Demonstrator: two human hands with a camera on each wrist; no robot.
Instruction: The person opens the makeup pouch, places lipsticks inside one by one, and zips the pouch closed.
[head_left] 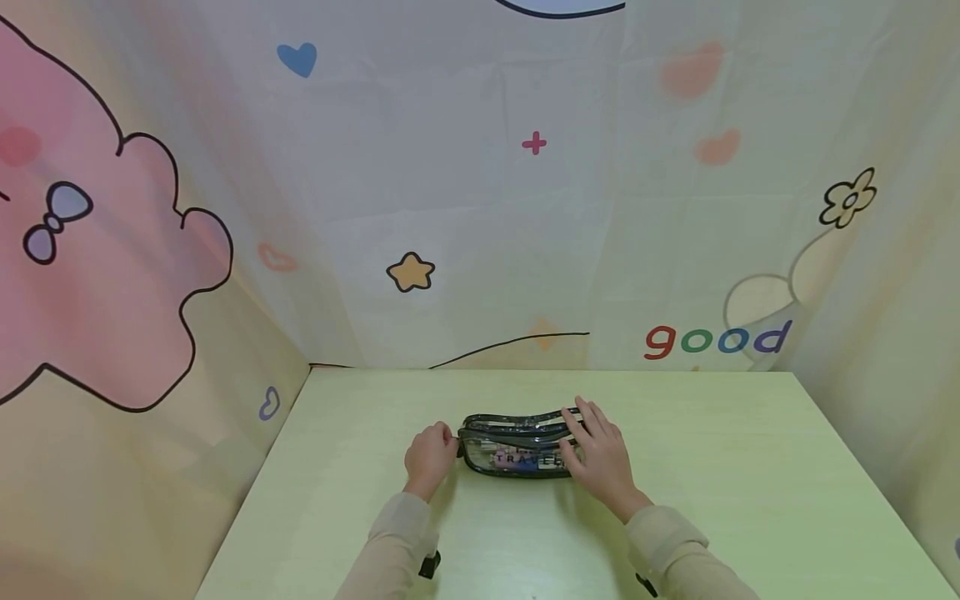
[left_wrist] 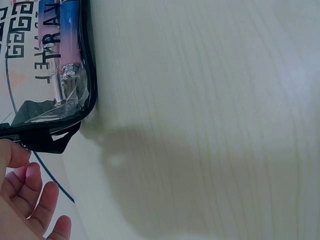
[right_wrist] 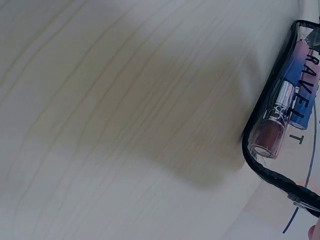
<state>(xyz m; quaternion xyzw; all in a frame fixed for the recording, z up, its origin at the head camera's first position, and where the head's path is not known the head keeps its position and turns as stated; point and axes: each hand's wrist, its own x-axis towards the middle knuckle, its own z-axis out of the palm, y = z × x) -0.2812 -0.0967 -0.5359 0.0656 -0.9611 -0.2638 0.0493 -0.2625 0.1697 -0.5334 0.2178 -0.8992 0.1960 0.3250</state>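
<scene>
A clear pouch (head_left: 517, 460) with black trim and the word "TRAVEL" stands on the pale table, its long side towards me. Through its wall show lip gloss tubes (right_wrist: 272, 132) with blue-and-pink caps. My left hand (head_left: 431, 458) pinches the pouch's left end by the black tab (left_wrist: 50, 141) at its corner; the other fingers curl loosely below, as the left wrist view shows. My right hand (head_left: 602, 458) lies over the pouch's right end, its fingers fairly straight and spread across the top edge, covering that end. In the right wrist view only a fingertip (right_wrist: 314, 232) shows.
The pale wood-grain table (head_left: 712, 467) spreads around the pouch. Behind it hangs a printed curtain (head_left: 465, 183) with hearts, a star and the word "good", and curtains flank the table on both sides. Black straps (head_left: 430, 564) sit at my wrists.
</scene>
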